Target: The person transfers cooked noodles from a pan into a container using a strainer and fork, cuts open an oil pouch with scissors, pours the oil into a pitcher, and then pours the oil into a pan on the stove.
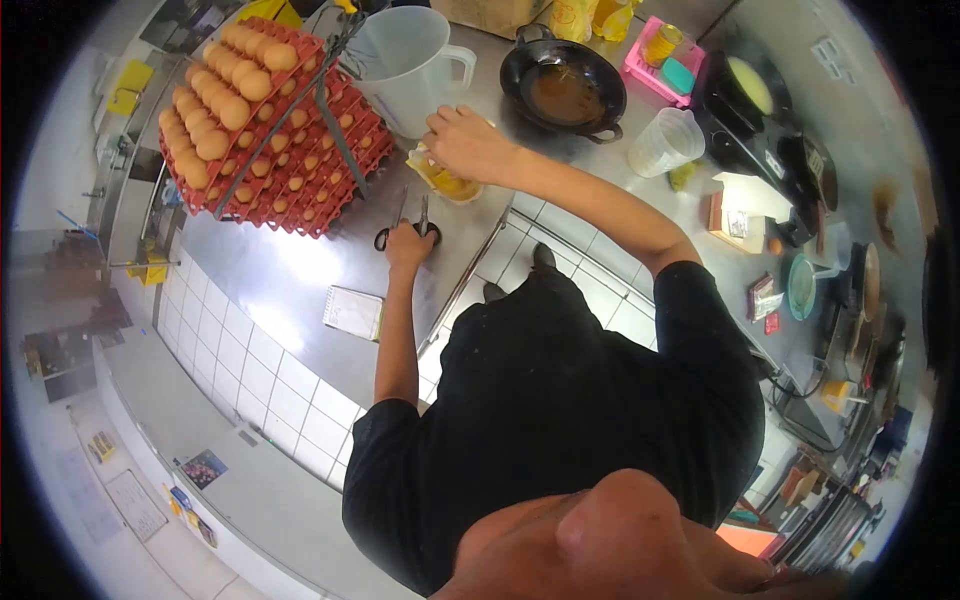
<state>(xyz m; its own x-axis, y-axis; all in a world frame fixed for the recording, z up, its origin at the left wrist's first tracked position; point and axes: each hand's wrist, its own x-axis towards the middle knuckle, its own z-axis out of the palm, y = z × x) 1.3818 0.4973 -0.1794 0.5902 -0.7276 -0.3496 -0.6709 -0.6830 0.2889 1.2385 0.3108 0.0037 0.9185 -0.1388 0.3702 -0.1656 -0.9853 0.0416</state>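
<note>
My left hand [406,246] is closed around the black handles of a pair of scissors [424,212] on the steel counter. The blades point away from me and look spread apart. Just ahead, my right hand [468,146] grips the top of a yellow and clear plastic pouch [446,184], its fingers partly hidden from this angle. Behind the pouch stands a large translucent measuring jug [404,60] with a handle. A white spiral notepad [353,312] lies closer to me, left of my left forearm.
Stacked red egg trays [300,150] full of brown eggs, strapped together, stand at the left. A black wok [563,88] with brown liquid sits at the back. Farther right are a clear plastic container [667,142], a pink basket [652,78] and an open white box [745,212].
</note>
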